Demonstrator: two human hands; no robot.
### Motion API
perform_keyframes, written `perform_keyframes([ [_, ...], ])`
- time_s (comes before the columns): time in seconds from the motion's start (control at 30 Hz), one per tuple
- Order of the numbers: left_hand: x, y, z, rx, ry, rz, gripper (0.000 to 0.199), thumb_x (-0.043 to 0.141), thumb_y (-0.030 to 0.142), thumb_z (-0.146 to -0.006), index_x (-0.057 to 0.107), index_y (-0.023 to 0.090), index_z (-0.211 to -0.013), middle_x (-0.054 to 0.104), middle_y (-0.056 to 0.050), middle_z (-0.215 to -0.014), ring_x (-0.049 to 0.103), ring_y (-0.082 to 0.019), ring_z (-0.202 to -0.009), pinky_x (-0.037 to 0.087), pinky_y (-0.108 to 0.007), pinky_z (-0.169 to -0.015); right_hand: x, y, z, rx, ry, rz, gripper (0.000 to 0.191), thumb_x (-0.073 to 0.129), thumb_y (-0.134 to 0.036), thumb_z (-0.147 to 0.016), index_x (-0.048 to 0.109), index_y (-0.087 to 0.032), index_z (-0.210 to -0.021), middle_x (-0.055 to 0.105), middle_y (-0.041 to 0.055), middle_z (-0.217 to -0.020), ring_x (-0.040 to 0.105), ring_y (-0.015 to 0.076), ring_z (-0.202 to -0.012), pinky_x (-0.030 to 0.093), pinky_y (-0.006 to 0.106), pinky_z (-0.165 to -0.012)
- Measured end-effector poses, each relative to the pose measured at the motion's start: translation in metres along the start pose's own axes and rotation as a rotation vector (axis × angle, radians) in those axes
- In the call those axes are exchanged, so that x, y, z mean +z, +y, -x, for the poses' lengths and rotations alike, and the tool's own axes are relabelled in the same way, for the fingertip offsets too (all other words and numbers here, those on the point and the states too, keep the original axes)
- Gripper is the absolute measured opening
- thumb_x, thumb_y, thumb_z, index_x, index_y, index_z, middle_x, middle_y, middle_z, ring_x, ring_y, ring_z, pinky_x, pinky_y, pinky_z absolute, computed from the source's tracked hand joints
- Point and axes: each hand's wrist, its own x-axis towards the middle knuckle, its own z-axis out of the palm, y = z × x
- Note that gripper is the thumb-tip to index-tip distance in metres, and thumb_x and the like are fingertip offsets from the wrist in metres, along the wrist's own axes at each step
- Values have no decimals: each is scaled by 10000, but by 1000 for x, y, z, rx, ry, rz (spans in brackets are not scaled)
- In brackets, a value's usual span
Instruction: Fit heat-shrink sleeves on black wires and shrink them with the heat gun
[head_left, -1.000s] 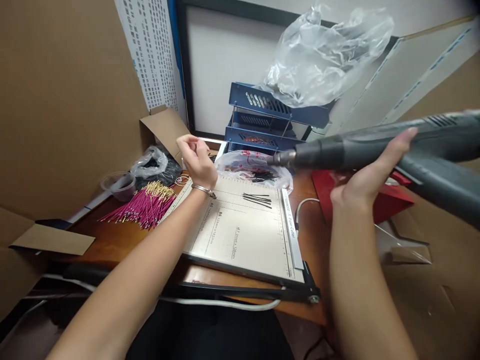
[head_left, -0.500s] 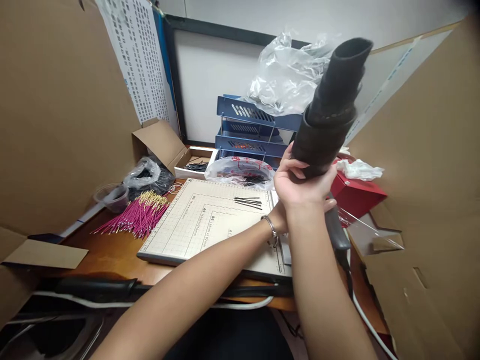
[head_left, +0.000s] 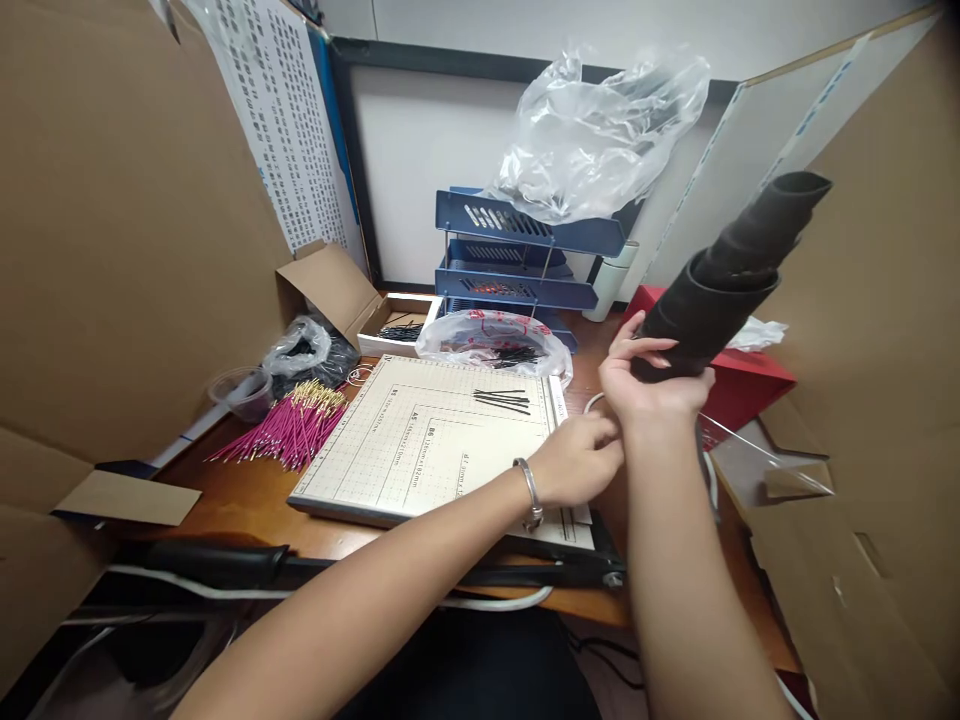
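My right hand (head_left: 660,385) is wrapped around the lower end of a thick black tube (head_left: 709,305) that looks like several nested sleeves, narrower toward its open top. The tube leans up and to the right. My left hand (head_left: 577,460), with a bracelet on its wrist, is closed beside my right wrist; its fingertips are partly hidden, and whether it holds anything does not show. It is over the right edge of a paper trimmer (head_left: 405,440) with a printed grid. Several short black strips (head_left: 501,400) lie on the trimmer board.
A pile of magenta sticks with gold ends (head_left: 289,430) lies left of the trimmer. Behind are a small box of black pieces (head_left: 397,325), a clear plastic bag (head_left: 487,335) and blue tray shelves (head_left: 517,285). A red box (head_left: 750,385) stands right. Cardboard walls (head_left: 870,380) flank the desk.
The black tube has moved right and down in my right hand, tilting further right. My left hand has come out from behind the right forearm. The grey handle beside that arm is largely hidden now.
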Motion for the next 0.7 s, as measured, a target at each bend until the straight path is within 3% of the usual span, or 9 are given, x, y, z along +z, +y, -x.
perform_keyframes([
  [0.1, 6, 1, 7, -35, -59, 111, 205, 507, 187, -928, 698, 164, -998, 752, -56, -1034, 663, -232, -998, 549, -331, -909, 0, -7, -1, -6, 63, -61, 599, 485, -618, -930, 567, -211, -1361, 653, 125, -1201, 400, 53, -436, 491, 227, -298],
  [0.23, -4, 3, 12, -23, -73, 57, 132, 545, 158, -884, 674, 173, -911, 743, -32, -951, 644, -197, -896, 511, -303, -860, -5, -6, -9, -44, 125, 21, 656, 409, -691, -942, 591, -172, -1299, 667, 126, -1113, 546, 89, -524, 487, 193, -305],
  [0.3, -20, 0, 15, -17, -43, 1, 91, 598, 241, -900, 665, 180, -902, 725, -20, -904, 613, -171, -805, 481, -291, -799, -9, -5, -14, -67, 155, 82, 701, 342, -739, -940, 603, -164, -1244, 672, 120, -1056, 601, 101, -559, 469, 170, -304],
  [0.37, -43, -7, 19, -30, 46, -109, 178, 614, 342, -926, 642, 188, -843, 699, -8, -855, 565, -158, -736, 442, -293, -734, -13, -5, -18, -80, 184, 138, 730, 270, -762, -943, 604, -166, -1201, 681, 118, -1023, 581, 87, -516, 451, 162, -292],
  [0.5, -92, -27, 25, -116, 236, -485, 371, 526, 335, -978, 449, 200, -641, 555, 4, -652, 472, -165, -654, 358, -316, -665, -20, -9, -25, -109, 243, 193, 764, 187, -773, -950, 589, -159, -1160, 696, 141, -1026, 568, 76, -490, 445, 156, -288],
  [0.6, -121, -41, 30, -139, 251, -624, 280, 598, 322, -941, 525, 194, -703, 656, -29, -774, 553, -194, -744, 408, -334, -724, -24, -13, -29, -105, 243, 236, 727, 185, -755, -963, 589, -164, -1092, 704, 127, -990, 558, 71, -480, 450, 157, -297],
  [0.7, -137, -52, 31, -87, 203, -725, 126, 629, 302, -914, 646, 186, -870, 731, -65, -991, 616, -241, -927, 457, -387, -882, -29, -16, -32, -98, 204, 342, 655, 186, -690, -995, 594, -178, -992, 709, 80, -884, 468, 49, -411, 437, 161, -298],
])
